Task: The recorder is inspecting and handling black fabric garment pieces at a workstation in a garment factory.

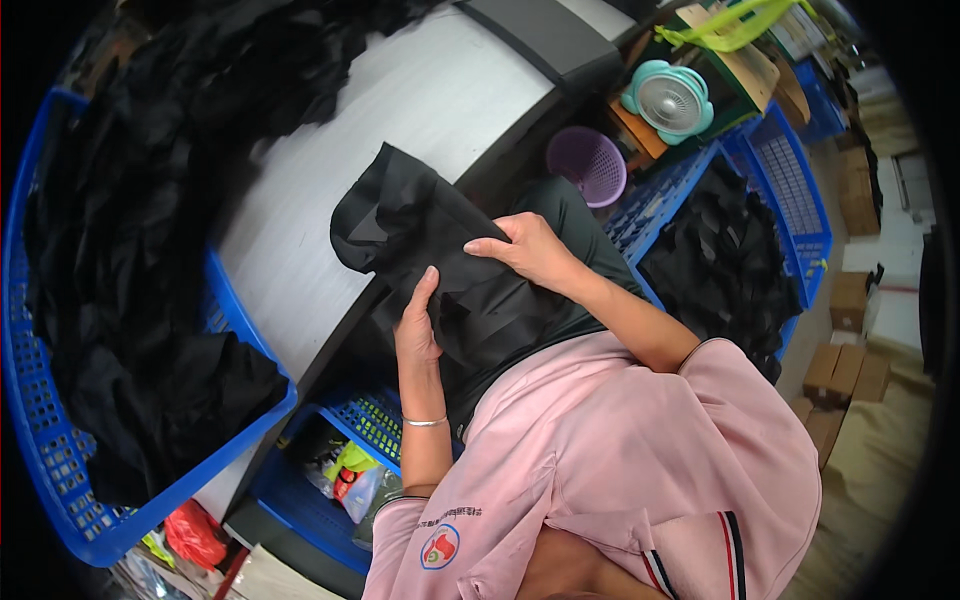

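Observation:
A piece of black cloth [425,215] is held up over my lap, its far end reaching past the edge of the pale table and partly folded over. My left hand [418,325] grips its near left side, thumb on top and the other fingers hidden behind the cloth. On the right edge, my right hand [530,250] pinches it with the thumb pressed flat along the top, its fingers mostly out of sight underneath. Whether the cloth is one layer or several, I cannot tell.
A blue basket [285,395] heaped with black cloth [150,270] leans on the pale table [330,150] at left. At right stand another blue basket [805,215] of black pieces, a purple bin [620,180] and a teal fan [672,103]. Below the table sits a blue crate [300,520].

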Demonstrator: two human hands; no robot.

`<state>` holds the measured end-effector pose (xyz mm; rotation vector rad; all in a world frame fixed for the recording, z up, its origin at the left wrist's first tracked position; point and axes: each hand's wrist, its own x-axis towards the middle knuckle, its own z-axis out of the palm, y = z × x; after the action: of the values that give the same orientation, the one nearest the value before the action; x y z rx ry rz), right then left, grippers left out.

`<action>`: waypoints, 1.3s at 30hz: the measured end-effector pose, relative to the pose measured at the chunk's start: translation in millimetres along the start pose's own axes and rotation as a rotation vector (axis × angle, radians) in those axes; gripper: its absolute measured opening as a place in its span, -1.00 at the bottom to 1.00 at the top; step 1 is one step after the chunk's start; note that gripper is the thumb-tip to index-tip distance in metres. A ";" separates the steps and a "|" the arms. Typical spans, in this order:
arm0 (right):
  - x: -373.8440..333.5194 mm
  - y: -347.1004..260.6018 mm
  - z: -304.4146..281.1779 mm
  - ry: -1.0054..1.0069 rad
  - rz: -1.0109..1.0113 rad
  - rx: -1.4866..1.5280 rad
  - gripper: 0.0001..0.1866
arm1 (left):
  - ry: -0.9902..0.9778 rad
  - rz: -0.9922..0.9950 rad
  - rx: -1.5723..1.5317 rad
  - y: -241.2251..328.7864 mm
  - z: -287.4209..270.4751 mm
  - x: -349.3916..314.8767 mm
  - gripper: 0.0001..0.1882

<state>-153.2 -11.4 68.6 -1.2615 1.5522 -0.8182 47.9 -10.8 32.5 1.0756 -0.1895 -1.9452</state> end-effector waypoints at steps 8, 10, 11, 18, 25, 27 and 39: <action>-23.5 -10.5 -49.4 0.035 -0.001 0.501 -0.71 | -0.101 -0.136 0.158 -29.1 -6.2 -8.1 -0.54; -28.2 -7.9 -54.7 0.017 0.061 0.710 -0.69 | -0.137 -0.113 0.105 -35.4 4.5 -19.5 -0.54; -24.1 6.1 -52.0 0.035 0.070 0.734 -0.69 | -0.124 -0.068 0.103 -39.7 9.7 -25.4 -0.53; -58.6 44.6 -53.1 0.071 -0.247 0.272 -0.50 | 0.005 0.274 0.287 -66.2 24.9 -17.0 -0.42; -126.1 108.7 -74.1 -0.282 -0.025 0.814 -0.18 | -0.078 0.365 0.188 -79.5 63.0 -6.8 -0.49; -140.4 117.5 -79.8 0.152 0.052 0.822 -0.19 | -0.148 0.400 0.400 -109.9 100.5 -21.0 -0.44; -356.1 359.8 -240.1 1.672 0.335 1.491 -0.66 | -0.468 0.113 0.923 -157.1 113.1 -27.3 -0.26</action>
<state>-491.5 406.9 -88.2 1.0769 1.3190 -2.3291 -127.7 74.7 40.0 1.0820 -1.4781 -1.9924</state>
